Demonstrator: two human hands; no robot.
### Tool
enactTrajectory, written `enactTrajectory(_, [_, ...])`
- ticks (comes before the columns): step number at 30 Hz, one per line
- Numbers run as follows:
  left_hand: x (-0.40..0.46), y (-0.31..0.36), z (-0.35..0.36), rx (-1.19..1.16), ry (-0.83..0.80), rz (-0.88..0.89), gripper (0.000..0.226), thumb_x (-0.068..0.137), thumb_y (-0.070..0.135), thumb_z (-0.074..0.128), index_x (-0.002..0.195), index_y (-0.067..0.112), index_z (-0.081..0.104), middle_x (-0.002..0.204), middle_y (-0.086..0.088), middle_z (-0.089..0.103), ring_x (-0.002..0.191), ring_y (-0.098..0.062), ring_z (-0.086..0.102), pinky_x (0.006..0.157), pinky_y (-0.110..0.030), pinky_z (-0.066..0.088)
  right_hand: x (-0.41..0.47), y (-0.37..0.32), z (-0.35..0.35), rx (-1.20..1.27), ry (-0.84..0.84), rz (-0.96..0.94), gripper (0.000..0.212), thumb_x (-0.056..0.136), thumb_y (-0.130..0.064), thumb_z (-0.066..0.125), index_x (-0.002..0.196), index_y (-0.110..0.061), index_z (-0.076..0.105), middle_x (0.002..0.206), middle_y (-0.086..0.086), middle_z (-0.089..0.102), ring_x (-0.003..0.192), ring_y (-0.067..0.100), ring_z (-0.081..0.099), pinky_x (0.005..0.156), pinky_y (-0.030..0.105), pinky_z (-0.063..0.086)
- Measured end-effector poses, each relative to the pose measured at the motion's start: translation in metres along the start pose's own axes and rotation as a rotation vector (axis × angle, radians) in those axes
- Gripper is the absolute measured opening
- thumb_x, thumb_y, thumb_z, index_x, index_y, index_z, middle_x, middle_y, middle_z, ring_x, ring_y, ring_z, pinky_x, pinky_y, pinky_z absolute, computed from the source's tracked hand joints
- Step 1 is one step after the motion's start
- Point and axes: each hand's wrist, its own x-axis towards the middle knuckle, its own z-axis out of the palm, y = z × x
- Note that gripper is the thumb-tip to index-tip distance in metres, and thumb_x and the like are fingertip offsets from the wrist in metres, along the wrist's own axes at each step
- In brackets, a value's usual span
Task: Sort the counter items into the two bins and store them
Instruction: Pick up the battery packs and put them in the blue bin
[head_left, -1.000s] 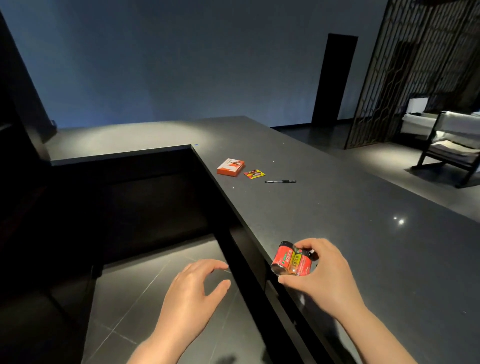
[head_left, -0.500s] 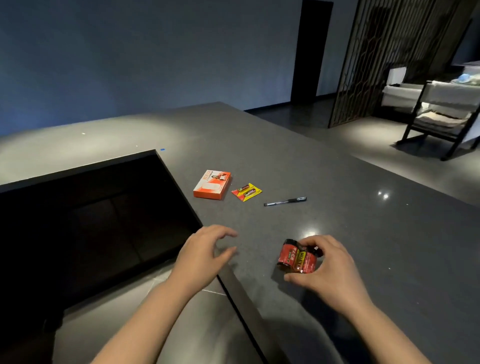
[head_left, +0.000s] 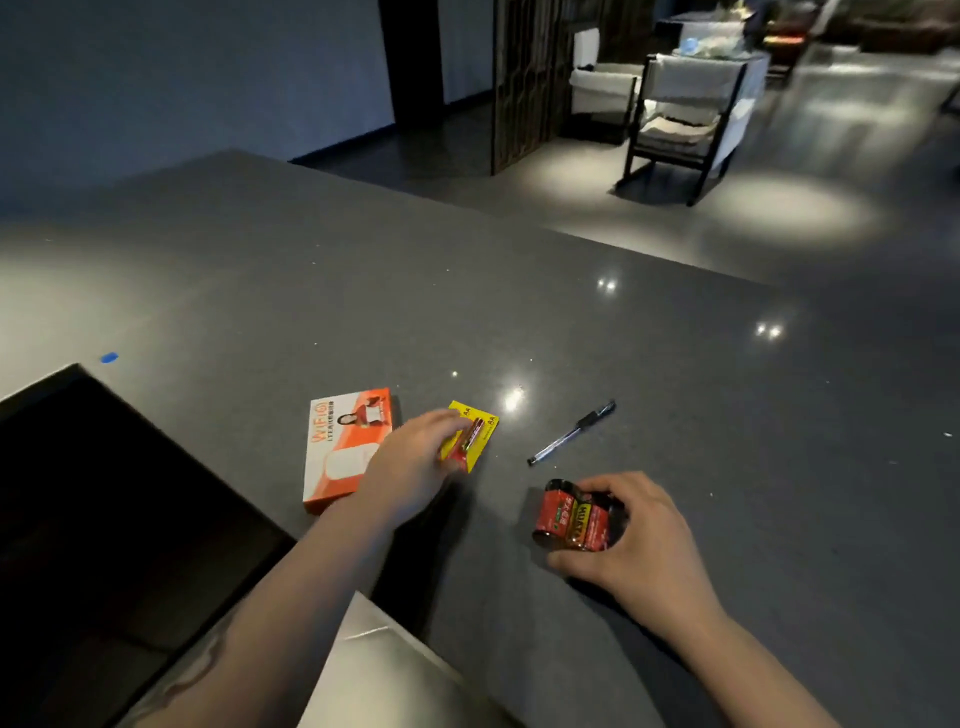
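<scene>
L hand (head_left: 415, 462) outstretched, blurred — R hand (head_left: 631, 540) curled, gripping.

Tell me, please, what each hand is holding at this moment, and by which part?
The right hand grips the pack of big batteries around its far end. The left hand touches the yellow battery card at its near edge; a firm hold cannot be told.

Orange-and-white flat cardboard box (head_left: 347, 449) is lying beside the yellow AA battery card (head_left: 477, 431) I am touching; slim black pen (head_left: 570, 433) is resting apart; I am gripping the red-yellow shrink-wrapped battery pack (head_left: 571, 516).
</scene>
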Motion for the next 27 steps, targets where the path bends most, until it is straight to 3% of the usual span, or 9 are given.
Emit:
enactTrajectory(4, [0.031,-0.026,0.003,0.089,-0.161,0.116,0.065,0.084,0.025,0.068,0.143,0.025,0.039,0.153,0.005,0.028,0.138,-0.015,0.029,0.108,-0.025,0.024,0.01,-0.011,0.015,0.023,0.067,0.093,0.065,0.043,-0.043,0.09,0.101,-0.041,0.06,0.1,-0.023,0.053,0.098,-0.001,0.05,0.081,0.016,0.04])
enactTrajectory(9, [0.048,-0.043,0.001,0.075,-0.244,0.24,0.068,0.082,0.04,0.066,0.143,0.027,0.038,0.146,0.007,0.04,0.133,-0.016,0.032,0.106,-0.026,0.025,0.011,-0.017,0.019,0.029,0.121,0.171,0.064,0.042,-0.045,0.089,0.098,-0.044,0.059,0.1,-0.023,0.055,0.099,-0.002,0.052,0.084,0.02,0.044])
enactTrajectory(13, [0.052,-0.046,0.006,0.023,-0.187,0.252,0.061,0.078,0.037,0.072,0.133,0.022,0.051,0.13,0.003,0.051,0.116,-0.021,0.042,0.099,-0.031,0.033,0.012,-0.019,0.018,0.015,0.178,0.233,0.063,0.042,-0.039,0.092,0.094,-0.045,0.058,0.098,-0.022,0.055,0.099,0.001,0.052,0.084,0.021,0.044])
enactTrajectory(18, [0.051,-0.041,0.014,-0.014,-0.062,0.231,0.057,0.076,0.035,0.076,0.126,0.02,0.053,0.121,0.001,0.053,0.108,-0.02,0.044,0.09,-0.03,0.035,0.002,-0.017,-0.002,-0.017,0.263,0.291,0.062,0.044,-0.037,0.093,0.095,-0.042,0.058,0.099,-0.021,0.054,0.099,0.003,0.051,0.085,0.02,0.043])
enactTrajectory(22, [0.05,0.008,0.013,-0.158,0.046,0.304,0.055,0.071,0.037,0.079,0.119,0.02,0.057,0.115,0.007,0.053,0.1,-0.011,0.039,0.084,-0.029,0.033,-0.026,-0.014,-0.035,-0.048,0.37,0.329,0.063,0.046,-0.031,0.094,0.097,-0.038,0.059,0.099,-0.018,0.054,0.099,0.004,0.051,0.086,0.015,0.039])
enactTrajectory(27, [0.028,0.129,0.031,-0.181,-0.094,0.636,0.059,0.07,0.063,0.055,0.12,0.032,0.054,0.112,0.023,0.045,0.104,-0.007,0.042,0.084,-0.028,0.033,-0.095,-0.003,-0.088,-0.131,0.527,0.43,0.063,0.05,-0.029,0.093,0.105,-0.024,0.065,0.103,-0.013,0.055,0.101,0.006,0.05,0.088,0.014,0.038])
